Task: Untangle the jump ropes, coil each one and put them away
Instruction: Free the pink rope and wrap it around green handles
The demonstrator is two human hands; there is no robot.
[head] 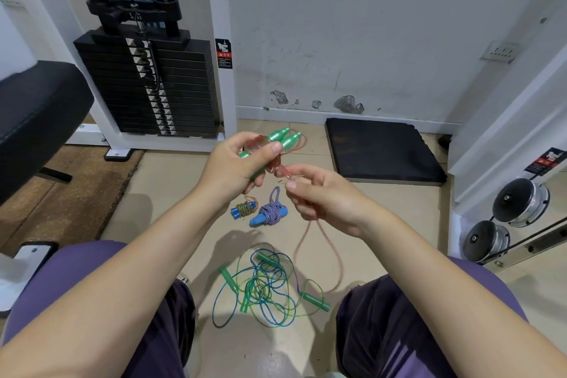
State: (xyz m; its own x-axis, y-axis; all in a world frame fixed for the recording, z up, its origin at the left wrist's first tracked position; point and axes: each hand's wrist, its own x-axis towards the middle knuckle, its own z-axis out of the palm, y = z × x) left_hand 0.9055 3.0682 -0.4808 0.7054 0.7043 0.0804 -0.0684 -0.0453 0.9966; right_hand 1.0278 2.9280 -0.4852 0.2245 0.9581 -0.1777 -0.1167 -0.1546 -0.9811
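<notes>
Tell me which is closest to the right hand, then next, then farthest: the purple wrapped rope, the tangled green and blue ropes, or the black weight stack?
From the right hand:
1. Purple wrapped rope, just left of it, on the floor.
2. Tangled green and blue ropes, below, between the knees.
3. Black weight stack, far upper left.

Beige floor [171,193] — on it two wound rope bundles [260,212] side by side, a tangled blue-green rope heap [264,288] nearer, a black mat [383,150] by the wall.
</notes>
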